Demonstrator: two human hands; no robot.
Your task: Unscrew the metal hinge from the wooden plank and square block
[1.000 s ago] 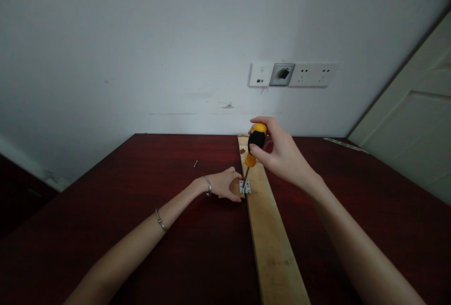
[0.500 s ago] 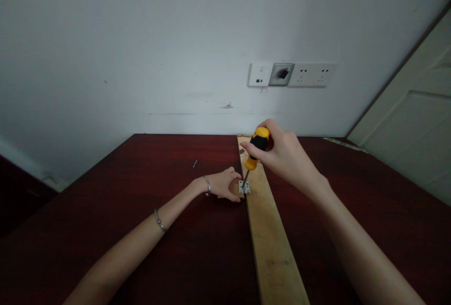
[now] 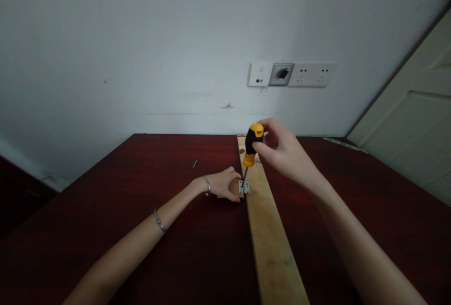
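A long pale wooden plank (image 3: 271, 244) lies on the dark red table (image 3: 141, 211), running away from me toward the wall. A small metal hinge (image 3: 244, 186) sits on its left edge. My right hand (image 3: 282, 152) grips the yellow and black handle of a screwdriver (image 3: 252, 145), which stands nearly upright with its tip down on the hinge. My left hand (image 3: 223, 184) rests on the table against the plank's left edge, its fingers curled beside the hinge and touching it.
A loose screw (image 3: 194, 164) lies on the table to the left of the plank. A white wall with a row of sockets (image 3: 292, 74) stands behind the table. A pale door (image 3: 412, 121) is at the right.
My right hand has shifted its fingers round the screwdriver handle, and the handle has tipped slightly left to stand more upright. My left hand has stayed by the hinge.
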